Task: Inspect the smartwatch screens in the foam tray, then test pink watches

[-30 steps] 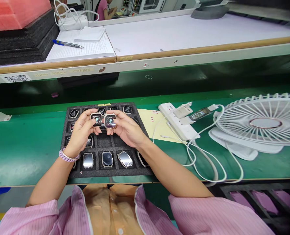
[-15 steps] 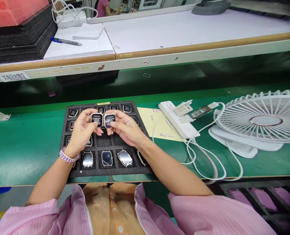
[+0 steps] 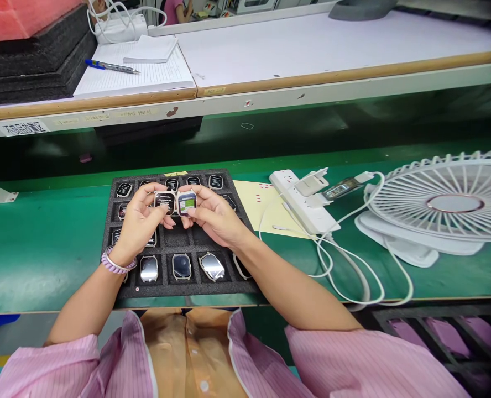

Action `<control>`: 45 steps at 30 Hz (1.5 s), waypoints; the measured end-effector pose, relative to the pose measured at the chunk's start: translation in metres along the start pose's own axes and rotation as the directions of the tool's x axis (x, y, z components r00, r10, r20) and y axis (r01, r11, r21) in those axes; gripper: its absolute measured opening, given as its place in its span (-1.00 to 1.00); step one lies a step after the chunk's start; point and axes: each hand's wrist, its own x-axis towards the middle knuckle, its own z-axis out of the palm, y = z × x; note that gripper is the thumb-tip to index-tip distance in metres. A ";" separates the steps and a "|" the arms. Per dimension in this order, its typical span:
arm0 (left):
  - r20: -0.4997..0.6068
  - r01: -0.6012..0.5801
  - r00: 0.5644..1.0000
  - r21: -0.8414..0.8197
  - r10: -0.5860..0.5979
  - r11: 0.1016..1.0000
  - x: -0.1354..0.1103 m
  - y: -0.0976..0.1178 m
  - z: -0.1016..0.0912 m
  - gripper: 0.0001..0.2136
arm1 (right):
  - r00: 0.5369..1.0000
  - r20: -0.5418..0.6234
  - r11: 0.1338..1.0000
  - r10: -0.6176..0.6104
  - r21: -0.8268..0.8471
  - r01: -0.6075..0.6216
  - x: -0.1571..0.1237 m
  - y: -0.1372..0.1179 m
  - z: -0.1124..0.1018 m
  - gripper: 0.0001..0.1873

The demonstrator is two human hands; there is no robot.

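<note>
My left hand (image 3: pixel 140 224) grips a smartwatch (image 3: pixel 165 200) without a strap, its dark screen showing white text. Beside it, my right hand (image 3: pixel 214 216) holds a second smartwatch (image 3: pixel 186 202), whose screen shows a green and white picture. Both thumbs press on the screens, and the two cases sit side by side. Below the hands lies a black foam tray (image 3: pixel 166 289) with more watches in its compartments. Along its front row are a watch with a bright reflective screen (image 3: pixel 149 269), a dark one (image 3: pixel 181 267) and a tilted one (image 3: pixel 212 267). My forearms and hands hide part of the tray.
To the right, a white power strip (image 3: pixel 301 202) with chargers lies on yellow paper (image 3: pixel 247 205), among loose white cables (image 3: pixel 332 276). A white fan (image 3: pixel 448 202) stands farther right. A shelf (image 3: pixel 270 91) crosses behind, bearing a notebook (image 3: pixel 146 77), a pen (image 3: pixel 113 67) and black foam blocks (image 3: pixel 34 72).
The right-hand watch's screen has switched from white text to a green and white picture. Text on the left-hand watch has shifted. Both hands keep nearly the same place.
</note>
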 end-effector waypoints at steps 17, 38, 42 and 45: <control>0.020 -0.030 0.999 0.001 0.030 1.000 -0.002 -0.003 -0.002 -0.58 | 0.998 -0.029 0.998 -0.056 -0.018 0.055 0.000 0.002 0.002 -0.46; 0.017 0.059 0.998 0.023 -0.059 0.998 -0.004 0.001 -0.001 -0.67 | 0.997 -0.076 0.999 -0.009 0.045 0.012 0.001 0.003 0.001 -0.56; 0.017 0.060 0.998 0.004 -0.060 0.998 -0.004 0.001 -0.001 -0.66 | 0.998 -0.059 0.998 -0.019 0.055 0.022 0.000 0.002 0.001 -0.58; 0.025 0.070 0.997 -0.022 -0.069 0.997 -0.003 0.002 -0.002 -0.65 | 0.999 -0.054 0.999 -0.007 0.051 0.010 0.000 -0.001 0.001 -0.57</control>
